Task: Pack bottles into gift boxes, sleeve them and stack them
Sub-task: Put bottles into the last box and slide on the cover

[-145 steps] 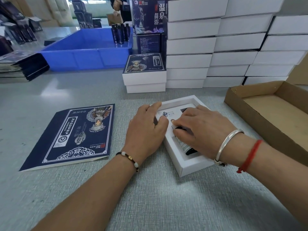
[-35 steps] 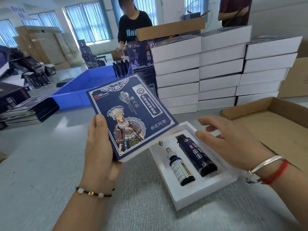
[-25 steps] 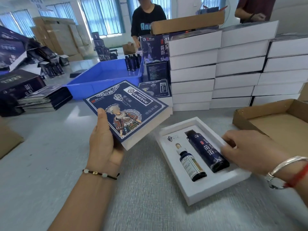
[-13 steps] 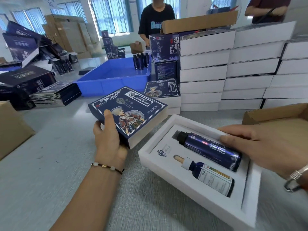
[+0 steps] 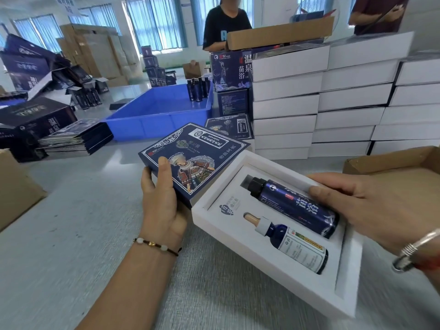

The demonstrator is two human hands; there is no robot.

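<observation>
My left hand (image 5: 162, 206) grips a dark blue printed sleeve (image 5: 192, 158) by its near-left corner, thumb on top, held open above the table. Its right end meets the far-left corner of a white gift box (image 5: 273, 287). My right hand (image 5: 381, 210) holds that box at its far-right side, thumb over the rim, lifted and tilted. Inside lie a tall blue bottle (image 5: 292, 206) with a black cap and a small dropper bottle (image 5: 292, 244).
Stacks of white boxes (image 5: 319, 103) rise at the back right. An open cardboard carton (image 5: 395, 160) lies to the right, a blue bin (image 5: 157, 113) with bottles behind, flat sleeves (image 5: 76, 139) at left. Two people stand beyond the table.
My right hand has lifted and turned the gift box toward the sleeve. My left hand has brought the sleeve's open end down against the box's corner.
</observation>
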